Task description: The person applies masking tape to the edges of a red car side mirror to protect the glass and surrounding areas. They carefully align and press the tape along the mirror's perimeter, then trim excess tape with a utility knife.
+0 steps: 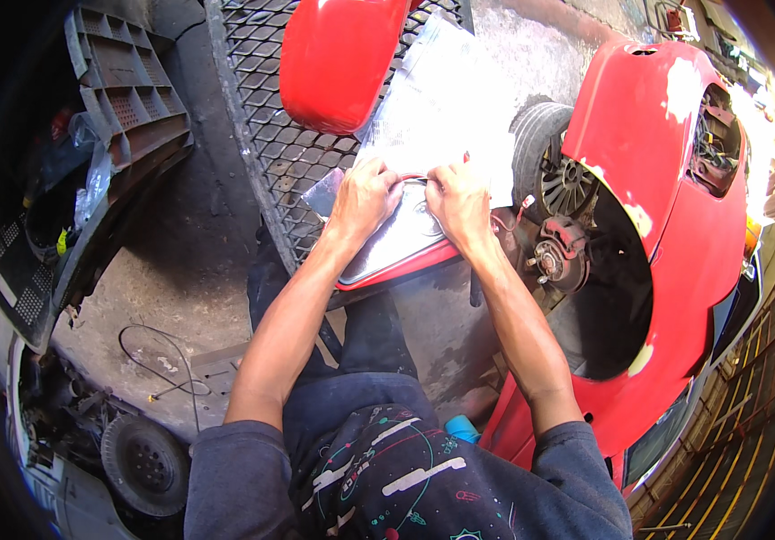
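Note:
My left hand (367,196) and my right hand (459,200) are close together over a shiny silver-white panel (392,241), fingers curled inward. In the gap between them runs a thin reddish curved strip (413,177), which reaches the fingertips of both hands. What exactly the fingers pinch is hidden by the knuckles. A red border (396,272) edges the panel on the side toward me. Bright white sheeting (441,99) spreads beyond my hands, washed out by sunlight.
A glossy red part (338,67) lies on the metal mesh bench (266,108). To the right stands a red car body (639,135) with patchy paint, an exposed brake disc (563,256) and a loose wheel (545,153). A dark bumper (135,135) leans at left; a cable (167,337) lies below.

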### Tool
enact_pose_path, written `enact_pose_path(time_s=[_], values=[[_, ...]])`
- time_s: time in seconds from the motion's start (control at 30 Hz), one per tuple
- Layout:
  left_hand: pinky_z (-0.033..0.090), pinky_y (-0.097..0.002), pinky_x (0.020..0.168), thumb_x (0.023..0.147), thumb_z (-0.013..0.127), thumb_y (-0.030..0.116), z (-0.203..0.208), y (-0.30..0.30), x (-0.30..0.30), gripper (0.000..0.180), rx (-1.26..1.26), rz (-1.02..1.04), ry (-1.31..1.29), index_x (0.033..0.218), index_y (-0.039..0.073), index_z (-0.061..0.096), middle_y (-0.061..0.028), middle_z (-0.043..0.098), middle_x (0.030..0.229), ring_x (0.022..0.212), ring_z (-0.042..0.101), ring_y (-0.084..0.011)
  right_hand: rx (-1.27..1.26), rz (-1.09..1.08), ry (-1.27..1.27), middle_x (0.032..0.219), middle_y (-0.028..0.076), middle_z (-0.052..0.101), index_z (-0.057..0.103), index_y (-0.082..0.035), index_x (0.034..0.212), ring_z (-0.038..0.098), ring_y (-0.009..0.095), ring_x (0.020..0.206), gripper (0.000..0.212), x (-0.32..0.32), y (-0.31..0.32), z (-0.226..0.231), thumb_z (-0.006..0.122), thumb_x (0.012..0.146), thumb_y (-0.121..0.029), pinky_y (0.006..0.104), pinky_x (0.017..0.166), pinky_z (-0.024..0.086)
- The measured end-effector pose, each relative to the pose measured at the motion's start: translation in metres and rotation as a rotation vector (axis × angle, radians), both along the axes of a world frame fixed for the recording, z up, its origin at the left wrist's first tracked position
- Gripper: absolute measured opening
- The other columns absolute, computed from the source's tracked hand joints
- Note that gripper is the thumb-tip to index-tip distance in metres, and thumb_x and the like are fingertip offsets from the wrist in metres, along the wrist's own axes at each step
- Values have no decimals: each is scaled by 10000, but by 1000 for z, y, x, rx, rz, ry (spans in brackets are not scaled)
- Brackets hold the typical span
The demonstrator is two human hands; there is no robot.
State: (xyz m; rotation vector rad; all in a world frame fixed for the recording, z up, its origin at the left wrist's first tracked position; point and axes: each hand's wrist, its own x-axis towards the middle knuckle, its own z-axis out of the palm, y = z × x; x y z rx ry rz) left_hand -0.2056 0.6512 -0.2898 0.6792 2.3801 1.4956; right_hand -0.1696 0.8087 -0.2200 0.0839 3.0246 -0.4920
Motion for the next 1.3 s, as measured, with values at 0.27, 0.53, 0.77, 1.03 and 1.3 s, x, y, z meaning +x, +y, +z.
enact_pose_path(time_s=[0.27, 0.53, 0.77, 1.03, 1.3], values=[[487, -403, 722, 703, 702, 82, 3, 4, 12, 126, -90, 58, -22, 769, -17, 657, -138, 584, 785, 802, 598, -297, -10, -18, -37, 738, 128, 614, 671, -36, 776, 605, 304, 719, 81, 0, -5, -3, 673, 696, -42, 412, 694, 477], [473, -421, 738, 716, 652, 69, 7, 7, 12, 90, -140, 1, -45, 746, -15, 634, -156, 580, 792, 832, 588, -321, 22, 12, -96, 766, 132, 602, 681, -41, 825, 597, 319, 783, 125, 0, -3, 0, 653, 704, -55, 431, 736, 458], [471, -423, 714, 743, 626, 60, 10, 8, 7, 87, -221, -63, 27, 761, -24, 627, -166, 568, 783, 821, 578, -329, 27, 42, -150, 780, 123, 599, 683, -45, 835, 595, 313, 817, 126, -3, 0, -1, 646, 715, -59, 433, 756, 444], [462, -435, 741, 773, 571, 77, 13, 10, 11, 108, -321, -94, -5, 818, -15, 606, -161, 578, 847, 881, 574, -326, 45, 40, -215, 801, 120, 601, 691, -51, 853, 594, 304, 838, 143, -3, 1, -1, 660, 714, -65, 435, 769, 436], [468, -437, 737, 781, 601, 77, 11, 15, 21, 103, -273, 60, -77, 827, -15, 589, -171, 576, 870, 860, 570, -336, 23, 28, -183, 783, 141, 615, 688, -38, 860, 607, 320, 810, 132, -4, 5, -4, 658, 732, -54, 427, 755, 467]])
